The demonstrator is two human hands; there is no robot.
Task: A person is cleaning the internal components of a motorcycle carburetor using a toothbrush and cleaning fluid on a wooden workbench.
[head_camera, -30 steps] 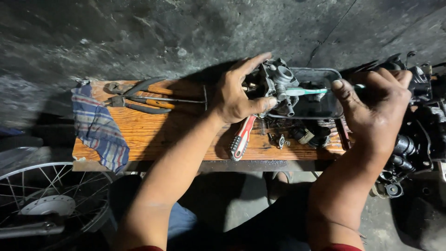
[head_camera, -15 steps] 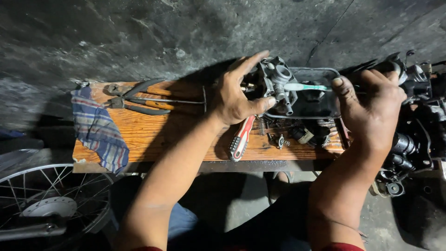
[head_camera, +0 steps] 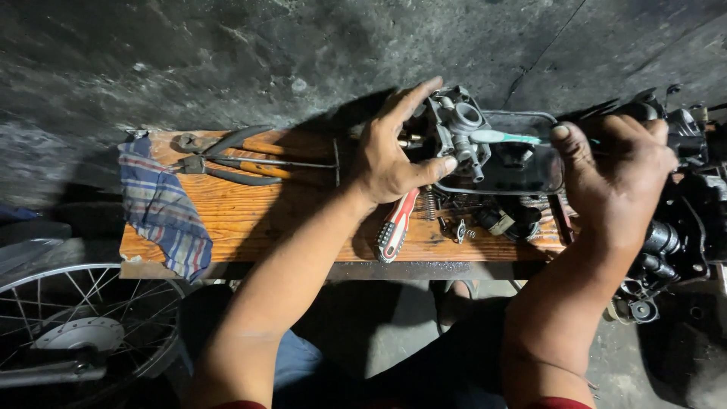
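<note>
My left hand [head_camera: 394, 151] grips a grey metal carburetor [head_camera: 454, 125] and holds it over a dark tray [head_camera: 522, 178] on a wooden board [head_camera: 242, 212]. My right hand [head_camera: 617, 163] holds a toothbrush with a white and teal handle [head_camera: 507, 137]. Its head end touches the carburetor's side. A red and white handled screwdriver [head_camera: 395, 227] lies on the board just below my left wrist.
Pliers [head_camera: 227, 167] and another long tool lie at the board's left, beside a checked cloth [head_camera: 163, 208] draped over the edge. Small springs and screws [head_camera: 454, 223] are scattered near the tray. A spoked wheel [head_camera: 76, 333] is at lower left, engine parts [head_camera: 681, 242] at right.
Both hands keep their grips. The toothbrush and carburetor have shifted only slightly between frames.
</note>
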